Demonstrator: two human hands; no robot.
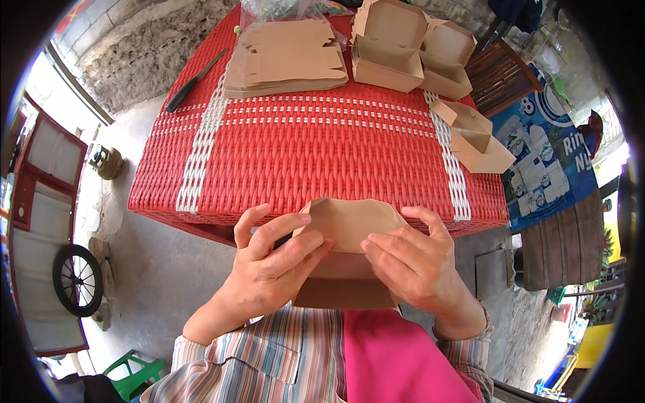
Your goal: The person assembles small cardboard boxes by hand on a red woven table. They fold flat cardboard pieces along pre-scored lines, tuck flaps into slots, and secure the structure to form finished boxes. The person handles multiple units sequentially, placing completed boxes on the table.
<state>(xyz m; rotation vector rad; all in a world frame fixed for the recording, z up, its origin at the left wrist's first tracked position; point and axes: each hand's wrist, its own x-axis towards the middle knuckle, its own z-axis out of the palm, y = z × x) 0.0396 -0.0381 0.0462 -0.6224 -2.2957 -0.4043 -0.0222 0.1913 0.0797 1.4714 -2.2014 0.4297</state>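
Between my hands, at the near edge of the table, is a brown cardboard food box (346, 265) with its lid raised toward the table. My left hand (272, 262) grips the left side of the lid, fingers bent around its edge. On the other side my right hand (416, 258) holds the lid's right edge, fingertips pressed on the inner face. My thumbs are mostly hidden. A stack of flat cardboard box blanks (289, 60) lies at the far left of the table. Folded boxes with open lids (388, 64) stand in stacks at the far right.
The red woven table (302, 161) has white bands. A knife with a dark handle (195, 80) lies at its left edge. A partly folded box (477, 138) sits at the right edge. A wooden chair (504, 77) stands behind it. A clear plastic bag (282, 9) lies at the back.
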